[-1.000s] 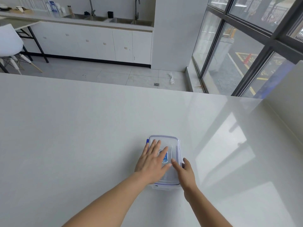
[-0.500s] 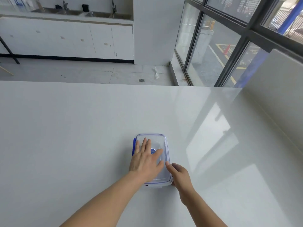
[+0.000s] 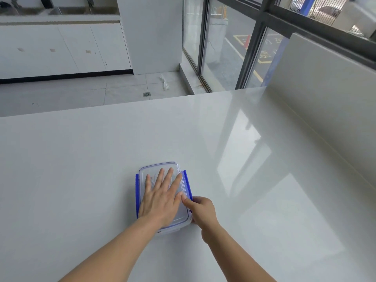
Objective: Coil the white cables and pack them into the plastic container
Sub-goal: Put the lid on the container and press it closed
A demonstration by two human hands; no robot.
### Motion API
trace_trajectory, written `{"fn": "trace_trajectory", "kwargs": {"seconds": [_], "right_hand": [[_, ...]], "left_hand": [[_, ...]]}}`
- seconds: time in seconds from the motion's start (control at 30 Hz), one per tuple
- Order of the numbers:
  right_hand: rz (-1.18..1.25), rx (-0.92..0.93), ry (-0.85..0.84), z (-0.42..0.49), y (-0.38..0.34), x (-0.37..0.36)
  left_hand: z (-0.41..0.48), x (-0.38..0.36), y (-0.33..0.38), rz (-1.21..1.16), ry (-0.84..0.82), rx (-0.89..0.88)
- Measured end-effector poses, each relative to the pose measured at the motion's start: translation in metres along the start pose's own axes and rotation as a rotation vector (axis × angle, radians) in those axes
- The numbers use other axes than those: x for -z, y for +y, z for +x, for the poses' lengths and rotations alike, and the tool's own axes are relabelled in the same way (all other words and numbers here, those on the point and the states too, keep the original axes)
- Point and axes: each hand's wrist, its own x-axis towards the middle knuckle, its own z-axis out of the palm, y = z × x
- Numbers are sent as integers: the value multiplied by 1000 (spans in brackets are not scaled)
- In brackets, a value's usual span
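Note:
A clear plastic container (image 3: 156, 168) with blue side latches sits lidded on the white countertop (image 3: 81, 159). My left hand (image 3: 160, 198) lies flat on the lid with its fingers spread and straight. My right hand (image 3: 202, 212) is at the container's right near corner, thumb on the lid edge and fingers curled round the blue right latch (image 3: 187, 184). The blue left latch (image 3: 137, 190) sticks out sideways. No white cable shows; the hand and hazy lid hide what is inside.
A raised white wall panel (image 3: 325, 94) borders the countertop on the right. Beyond the far edge is a tiled floor (image 3: 71, 94), white cabinets (image 3: 61, 47) and large windows (image 3: 234, 41).
The view has swung to the right and down. My right hand has moved up along the container's right side onto the latch. My left hand stays pressed flat on the lid.

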Motion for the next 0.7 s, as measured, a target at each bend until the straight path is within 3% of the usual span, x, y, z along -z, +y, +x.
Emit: {"fn": "trace_trajectory", "kwargs": {"seconds": [0.17,0.3,0.57,0.7], "right_hand": [[-258,143,234,-2,1,-10],[-398,273,296,-7,5,-17],[-521,346,298,-11,9,-23],[-518,384,156,-10,12,-15]], "left_hand": [[2,1,0,-30,-3,1],[2,2,0,-33,-14,3],[3,-4,-2,-2,-30,3],[4,-4,-1,0,-21,20]]}}
